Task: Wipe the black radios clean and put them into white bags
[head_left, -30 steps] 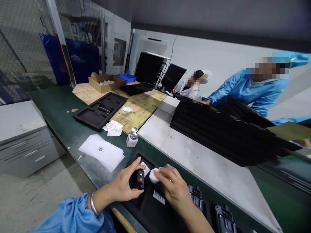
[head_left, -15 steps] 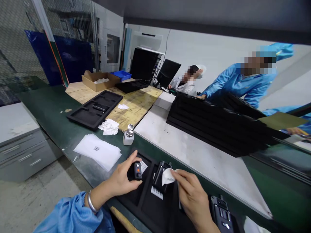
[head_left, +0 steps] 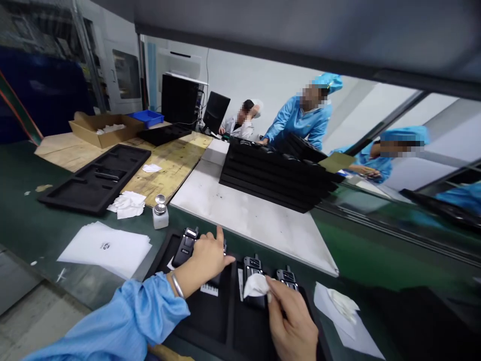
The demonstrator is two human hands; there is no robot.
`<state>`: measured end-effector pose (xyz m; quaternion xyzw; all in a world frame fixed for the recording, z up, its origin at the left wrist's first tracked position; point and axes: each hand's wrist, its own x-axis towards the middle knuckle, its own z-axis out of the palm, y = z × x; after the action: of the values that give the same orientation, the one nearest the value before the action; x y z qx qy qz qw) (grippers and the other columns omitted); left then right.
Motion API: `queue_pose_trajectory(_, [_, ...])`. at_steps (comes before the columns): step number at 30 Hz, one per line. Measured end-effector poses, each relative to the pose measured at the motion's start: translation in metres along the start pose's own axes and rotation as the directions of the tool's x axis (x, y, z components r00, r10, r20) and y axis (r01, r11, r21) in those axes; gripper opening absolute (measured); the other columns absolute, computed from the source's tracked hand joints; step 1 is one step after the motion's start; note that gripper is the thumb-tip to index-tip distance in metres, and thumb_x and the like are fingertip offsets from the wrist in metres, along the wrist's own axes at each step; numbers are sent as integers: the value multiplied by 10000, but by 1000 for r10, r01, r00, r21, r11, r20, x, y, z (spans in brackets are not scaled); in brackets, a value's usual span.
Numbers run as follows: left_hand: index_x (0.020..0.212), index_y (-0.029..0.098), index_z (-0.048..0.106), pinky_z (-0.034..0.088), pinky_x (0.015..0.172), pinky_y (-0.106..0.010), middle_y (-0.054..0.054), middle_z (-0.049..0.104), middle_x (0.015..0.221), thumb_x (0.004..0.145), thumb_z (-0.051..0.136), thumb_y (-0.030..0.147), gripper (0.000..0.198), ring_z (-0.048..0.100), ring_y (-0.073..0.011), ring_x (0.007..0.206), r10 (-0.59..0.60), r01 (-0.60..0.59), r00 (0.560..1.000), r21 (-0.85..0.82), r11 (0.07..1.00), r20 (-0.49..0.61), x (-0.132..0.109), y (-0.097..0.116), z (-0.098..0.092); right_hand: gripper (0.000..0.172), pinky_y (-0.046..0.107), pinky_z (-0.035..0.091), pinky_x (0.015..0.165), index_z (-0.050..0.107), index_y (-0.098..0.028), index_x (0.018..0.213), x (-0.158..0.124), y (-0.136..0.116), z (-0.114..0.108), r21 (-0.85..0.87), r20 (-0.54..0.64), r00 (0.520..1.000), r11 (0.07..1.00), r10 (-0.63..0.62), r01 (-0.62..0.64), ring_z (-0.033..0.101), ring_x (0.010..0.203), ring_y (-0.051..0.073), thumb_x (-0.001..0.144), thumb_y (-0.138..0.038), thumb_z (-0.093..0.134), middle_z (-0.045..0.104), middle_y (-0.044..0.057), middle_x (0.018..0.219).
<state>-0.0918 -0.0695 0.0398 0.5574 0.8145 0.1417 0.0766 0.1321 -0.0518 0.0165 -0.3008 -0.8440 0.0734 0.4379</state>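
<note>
My right hand (head_left: pixel 291 313) pinches a crumpled white wipe (head_left: pixel 256 285) over the front of a black walkie-talkie (head_left: pixel 252 264). My left hand (head_left: pixel 210 255) is above another walkie-talkie (head_left: pixel 215 279) that it mostly covers; its thumb and index finger are stretched apart and the other fingers are partly hidden. To its left lies a walkie-talkie (head_left: pixel 185 246) with a small lit display. One more walkie-talkie (head_left: pixel 286 276) lies at the right. All of them rest in a black compartmented foam tray (head_left: pixel 230 313), with white printed labels (head_left: pixel 209 290) beside some.
A metal-capped dispenser bottle (head_left: pixel 160 216), white sheets (head_left: pixel 105 245) and crumpled wipes (head_left: pixel 128 204) lie beyond on the left. Another foam tray (head_left: pixel 97 178) and a cardboard box (head_left: pixel 105 131) sit farther back. Stacked black trays (head_left: pixel 274 173) stand across the bench, near co-workers. Paper (head_left: pixel 347 321) lies at right.
The view has swung right. My left hand no longer holds up a walkie-talkie; one now lies at the tray's left, and the hand is over the neighbouring one. The wipe is at a walkie-talkie farther right.
</note>
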Motion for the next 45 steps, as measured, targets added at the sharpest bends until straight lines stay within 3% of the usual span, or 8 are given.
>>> queue_pose_trajectory(7, [1545, 121, 128, 538, 871, -395, -160, 608, 1165, 769, 690, 283, 971, 651, -285, 1013, 142, -136, 989, -149, 979, 30, -22, -4, 9, 278, 371, 555, 810, 638, -204, 1198, 15, 19, -14, 34, -25, 999, 999, 28, -27, 664, 917, 217, 939, -206, 537, 694, 88, 1065])
queue_pose_trajectory(13, [1550, 280, 13, 474, 1032, -444, -99, 547, 1332, 717, 642, 125, 1056, 564, -267, 1211, 372, -471, 882, -565, 678, -288, -73, -37, 13, 399, 341, 582, 757, 609, -257, 1268, 50, -13, 4, 298, 96, 973, 939, -209, 172, 663, 877, 194, 911, -97, 530, 728, 60, 1025])
queue_pose_trajectory(18, [1558, 238, 56, 510, 1000, -446, -134, 555, 1333, 730, 609, 92, 1007, 579, -282, 1201, 389, -550, 835, -545, 633, -389, -83, -39, 20, 489, 327, 593, 725, 540, -235, 1359, 73, -15, 24, 425, 215, 814, 802, -540, 420, 634, 848, 186, 924, -38, 434, 735, 69, 1034])
queue_pose_trajectory(24, [1561, 192, 74, 516, 1005, -421, -157, 556, 1333, 749, 605, 99, 975, 579, -273, 1203, 397, -550, 835, -546, 632, -381, -82, -35, 20, 619, 311, 595, 710, 384, -236, 1486, 69, -3, 13, 285, 211, 879, 887, -429, 364, 639, 830, 194, 913, -14, 451, 731, 54, 952])
queue_pose_trajectory(30, [1561, 188, 53, 527, 993, -418, -170, 530, 1372, 783, 605, 106, 957, 559, -281, 1234, 432, -561, 828, -512, 650, -358, -81, -30, 23, 496, 357, 596, 846, 459, -246, 1445, 65, -7, 11, 405, 352, 737, 803, -577, 436, 666, 945, 242, 967, -127, 398, 714, 46, 1113])
queue_pose_trajectory(37, [1553, 223, 80, 471, 1042, -408, -133, 516, 1337, 813, 621, 162, 919, 538, -255, 1228, 260, -377, 921, -501, 779, -289, -65, -20, 24, 486, 305, 586, 727, 547, -258, 1362, 29, 53, -11, 62, 107, 982, 987, -156, 150, 670, 827, 189, 911, -77, 538, 723, 43, 1007])
queue_pose_trajectory(41, [1541, 170, 145, 537, 887, -421, -142, 551, 1211, 819, 671, 220, 895, 589, -283, 1078, 95, -121, 985, -190, 974, -140, -29, 4, 16, 384, 323, 560, 735, 609, -236, 1279, 5, 62, -33, -12, -25, 999, 999, 44, -44, 665, 836, 198, 907, -140, 593, 708, 57, 1011])
queue_pose_trajectory(45, [1501, 139, 310, 490, 915, -463, -168, 560, 1207, 872, 654, 306, 736, 546, -331, 1111, 168, -148, 979, 168, 975, -112, -11, 44, 10, 361, 342, 540, 749, 627, -237, 1242, -14, 72, -52, -50, -50, 998, 998, 35, -38, 652, 834, 202, 910, -106, 570, 713, 51, 987])
